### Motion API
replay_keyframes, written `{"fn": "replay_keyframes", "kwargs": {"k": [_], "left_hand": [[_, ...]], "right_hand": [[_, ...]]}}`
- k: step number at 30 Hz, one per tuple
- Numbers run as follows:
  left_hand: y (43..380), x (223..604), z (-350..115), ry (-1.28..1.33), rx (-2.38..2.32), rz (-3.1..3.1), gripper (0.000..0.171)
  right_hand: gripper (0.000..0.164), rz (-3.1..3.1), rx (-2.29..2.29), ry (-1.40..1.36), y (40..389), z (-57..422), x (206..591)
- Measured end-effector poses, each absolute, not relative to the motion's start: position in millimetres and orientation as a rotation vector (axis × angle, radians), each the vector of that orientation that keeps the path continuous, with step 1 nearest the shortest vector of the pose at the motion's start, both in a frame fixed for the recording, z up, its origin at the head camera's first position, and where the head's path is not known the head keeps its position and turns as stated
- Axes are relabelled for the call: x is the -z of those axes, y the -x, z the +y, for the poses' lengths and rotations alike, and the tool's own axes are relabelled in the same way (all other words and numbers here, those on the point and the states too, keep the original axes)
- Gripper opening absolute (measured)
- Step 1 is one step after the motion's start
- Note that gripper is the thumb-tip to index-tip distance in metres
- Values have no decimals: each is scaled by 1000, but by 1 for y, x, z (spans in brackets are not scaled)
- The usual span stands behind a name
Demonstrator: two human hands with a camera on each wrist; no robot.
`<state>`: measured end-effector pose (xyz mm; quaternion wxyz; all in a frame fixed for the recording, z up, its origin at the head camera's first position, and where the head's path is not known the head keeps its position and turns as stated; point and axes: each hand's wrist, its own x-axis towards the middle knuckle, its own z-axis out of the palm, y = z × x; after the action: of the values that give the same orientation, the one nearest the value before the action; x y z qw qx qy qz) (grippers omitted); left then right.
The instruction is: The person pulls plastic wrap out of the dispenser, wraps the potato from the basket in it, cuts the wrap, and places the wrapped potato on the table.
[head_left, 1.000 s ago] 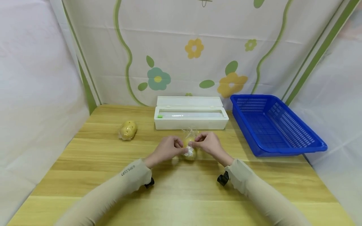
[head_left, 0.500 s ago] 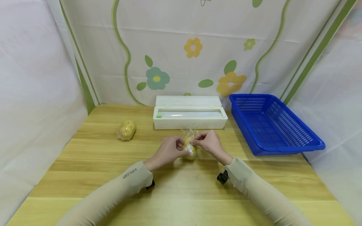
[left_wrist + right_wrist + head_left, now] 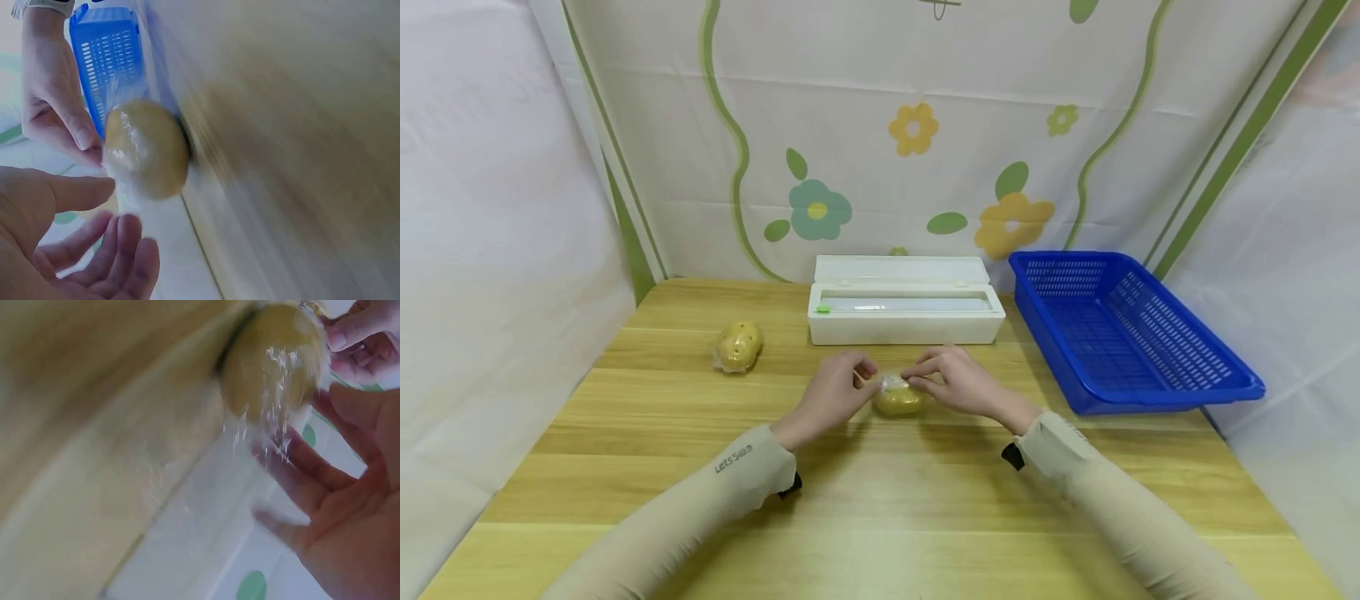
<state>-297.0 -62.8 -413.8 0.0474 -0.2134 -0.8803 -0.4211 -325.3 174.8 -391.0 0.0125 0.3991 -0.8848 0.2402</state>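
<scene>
A yellow potato [image 3: 898, 400] wrapped in clear plastic wrap [image 3: 894, 382] lies on its side in front of the white box, between both hands. My left hand [image 3: 835, 390] is at its left end. In the left wrist view, the thumb of the left hand [image 3: 50, 231] points at the wrap, while a gap separates it from the loosely bent fingers. My right hand [image 3: 953, 380] is at the potato's right end, with thumb and index fingertip close together at the wrap. Its other fingers are spread and blurred beside loose film in the right wrist view.
Another wrapped potato [image 3: 739, 347] lies on the wooden table [image 3: 880, 517] to the left. Behind the hands stands a white wrap dispenser box [image 3: 906, 327], lid up, with a green slider [image 3: 823, 309]. A blue plastic basket [image 3: 1090, 392] stands at the right, by the back curtain [image 3: 865, 158].
The potato has turned from upright to lying sideways, and the film tuft at its top is no longer in sight. My left hand has shifted slightly left; my right forearm has swung outward.
</scene>
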Motion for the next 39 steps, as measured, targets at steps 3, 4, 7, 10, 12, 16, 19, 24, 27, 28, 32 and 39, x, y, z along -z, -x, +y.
{"fn": "replay_keyframes", "kwargs": {"k": [3,4,7,10,12,16,19,24,27,28,32,39], "left_hand": [[297,411,-62,759,1252,-2668,10],[298,411,-62,794,1248,-2666,11],[301,411,-62,888,1222,-2685,20],[307,411,-61,986,1172,-2689,26],[311,411,-61,1046,1134,-2694,29],[317,408,-62,1141,1082,-2706,31],[316,406,-64,1185,1044,-2723,32],[307,404,-69,1211,1026,-2719,40],[299,403,-73,1218,1027,-2680,41],[297,402,-75,1226,1029,-2660,40],[285,403,-80,1219,1032,-2614,36],[269,407,-80,1154,980,-2638,41]], "right_hand": [[23,-2793,-727,-1307,325,178,387],[26,-2792,-718,-1330,325,179,387],[38,-2761,-727,-1421,323,181,385],[44,-2741,-754,-1478,320,180,385],[43,-2749,-758,-1493,317,180,386],[47,-2804,-750,-1439,314,182,388],[51,-2844,-750,-1358,311,184,391],[54,-2872,-717,-1253,306,186,396],[59,-2885,-713,-1201,301,186,397],[61,-2889,-719,-1183,300,186,398],[69,-2911,-740,-1129,295,186,400],[77,-2923,-736,-1080,293,192,403]]}}
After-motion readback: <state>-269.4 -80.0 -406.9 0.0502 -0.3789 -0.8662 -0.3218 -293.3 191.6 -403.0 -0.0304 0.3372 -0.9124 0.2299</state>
